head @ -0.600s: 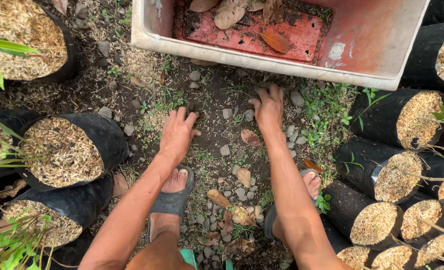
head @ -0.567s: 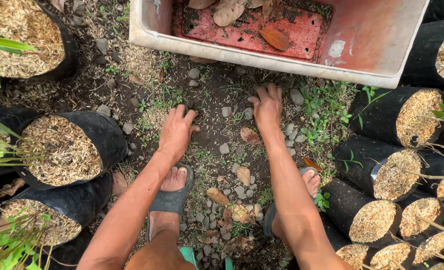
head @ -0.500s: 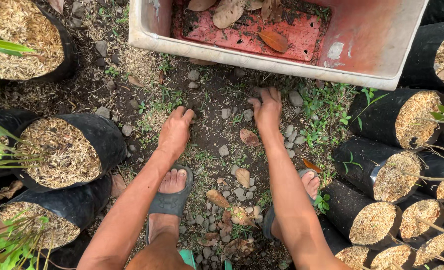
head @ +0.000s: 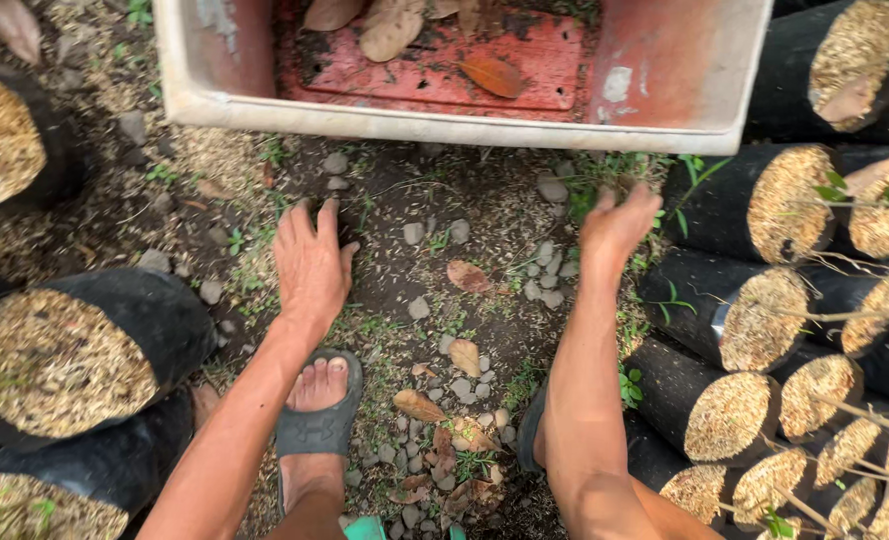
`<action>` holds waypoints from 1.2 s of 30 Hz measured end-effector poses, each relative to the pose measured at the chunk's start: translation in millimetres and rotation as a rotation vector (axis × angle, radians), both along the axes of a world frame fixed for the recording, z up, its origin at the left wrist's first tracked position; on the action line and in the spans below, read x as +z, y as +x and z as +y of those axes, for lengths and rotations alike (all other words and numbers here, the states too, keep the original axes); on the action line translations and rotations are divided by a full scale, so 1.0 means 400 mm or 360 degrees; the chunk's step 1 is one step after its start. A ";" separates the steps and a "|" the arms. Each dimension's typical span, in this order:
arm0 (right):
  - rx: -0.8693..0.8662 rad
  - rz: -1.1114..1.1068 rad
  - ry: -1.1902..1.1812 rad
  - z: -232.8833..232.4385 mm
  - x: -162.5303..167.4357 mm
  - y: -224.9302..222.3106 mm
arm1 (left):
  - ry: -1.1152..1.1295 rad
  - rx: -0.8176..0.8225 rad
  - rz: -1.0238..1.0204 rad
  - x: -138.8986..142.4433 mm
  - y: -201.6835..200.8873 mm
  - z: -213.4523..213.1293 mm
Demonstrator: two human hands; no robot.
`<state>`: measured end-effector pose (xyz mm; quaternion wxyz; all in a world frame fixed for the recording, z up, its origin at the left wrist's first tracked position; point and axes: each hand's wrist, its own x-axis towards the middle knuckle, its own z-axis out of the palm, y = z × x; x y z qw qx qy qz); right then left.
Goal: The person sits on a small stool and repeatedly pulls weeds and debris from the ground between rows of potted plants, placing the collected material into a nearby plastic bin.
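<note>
My left hand [head: 310, 265] lies flat on the stony soil, fingers spread, holding nothing. My right hand [head: 615, 225] reaches into the small green weeds [head: 605, 180] by the tub's edge, its fingers curled down; whether it grips a weed is hidden. A white tub with a red inside [head: 445, 120] stands just beyond both hands and holds dry leaves [head: 390, 25]. My feet in grey sandals [head: 315, 425] rest below the hands.
Black grow bags filled with husk lie stacked at the right [head: 755, 320] and stand at the left [head: 65, 355]. Pebbles and dry leaves [head: 465, 275] scatter over the dark ground between my arms.
My right hand has moved right and forward to the weeds near the tub. My left hand has shifted a little forward on the soil. The view has moved closer.
</note>
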<state>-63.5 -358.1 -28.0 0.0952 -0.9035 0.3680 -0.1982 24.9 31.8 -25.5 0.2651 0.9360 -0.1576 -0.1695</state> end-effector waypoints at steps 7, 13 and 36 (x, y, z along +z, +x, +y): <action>-0.0054 0.0567 0.0653 -0.113 0.067 -0.015 | 0.0248 -0.0357 0.0339 -0.026 -0.016 -0.136; 0.0052 0.0285 0.1070 0.014 0.133 -0.075 | 0.0264 -0.0388 0.0594 -0.087 0.002 -0.099; 0.0127 0.0283 0.0457 -0.220 0.019 0.043 | 0.0329 -0.0424 0.0632 -0.117 0.042 -0.100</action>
